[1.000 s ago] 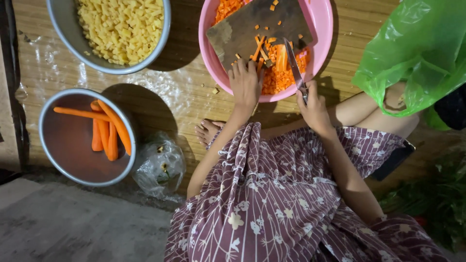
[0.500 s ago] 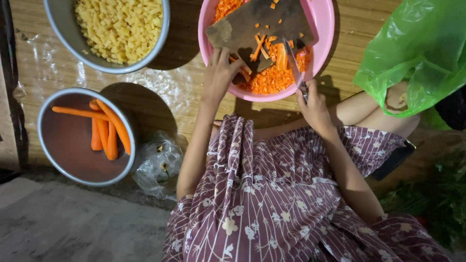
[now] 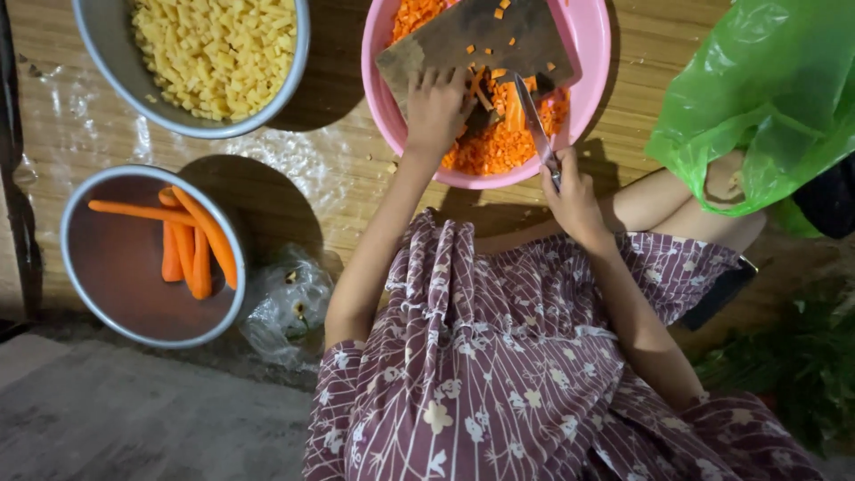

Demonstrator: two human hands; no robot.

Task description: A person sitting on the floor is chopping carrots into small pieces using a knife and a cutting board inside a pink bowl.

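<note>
- Your left hand (image 3: 436,111) presses down on the carrot sticks (image 3: 508,105) that lie on the dark wooden board (image 3: 463,40); the fingers are curled over them and hold them in place.
- Your right hand (image 3: 574,196) is closed around the handle of the knife (image 3: 534,125), and the blade points away from you, onto the board just beside the left fingertips.
- The carrot sticks look stiff and light, but smooth and probably a little wet, so I judge they can roll or slip; hold them together near the cutting end, with the fingertips tucked back.
- The board rests across the pink basin (image 3: 592,98), which stands at the far side, in the middle. It may rock on the rim, so press evenly.
- The pink basin holds many small orange carrot cubes under and beside the board.
- At the far left, a grey bowl (image 3: 294,80) is full of small yellow cubes; I cannot tell which vegetable.
- At the near left, a round metal pan (image 3: 98,294) holds some long peeled carrots (image 3: 191,245), lying loose.
- Just to the right of this pan lies a crumpled clear plastic bag (image 3: 285,307) with some scraps inside.
- At the right, a green plastic bag (image 3: 766,89) lies over your knee; its contents are hidden.
</note>
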